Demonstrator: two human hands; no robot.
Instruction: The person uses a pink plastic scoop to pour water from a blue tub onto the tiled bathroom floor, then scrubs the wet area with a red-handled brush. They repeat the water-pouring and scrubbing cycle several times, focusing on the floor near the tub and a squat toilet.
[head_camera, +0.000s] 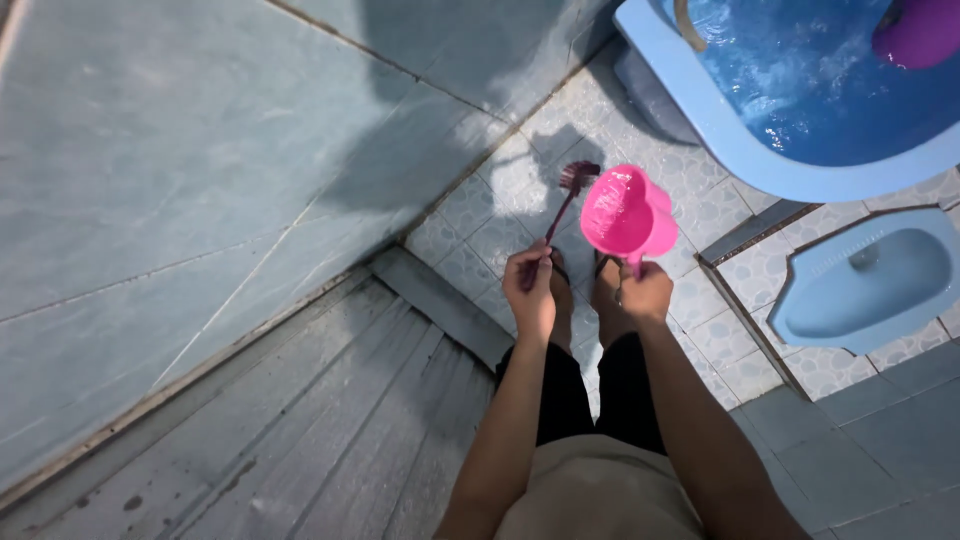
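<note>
My left hand (530, 290) grips the thin handle of a dark maroon scrubbing brush (572, 190), whose bristled head points down toward the wet patterned floor tiles (500, 235). My right hand (643, 292) holds a pink plastic water scoop (625, 212) by its handle, with the cup tilted and its open mouth facing up toward me. Both hands are side by side above my bare feet.
A large blue tub (740, 150) full of water stands at the upper right, with a purple object (918, 30) floating in it. A blue squat toilet (865, 285) is set in a raised step at right. Pale tiled walls (180, 200) rise on the left.
</note>
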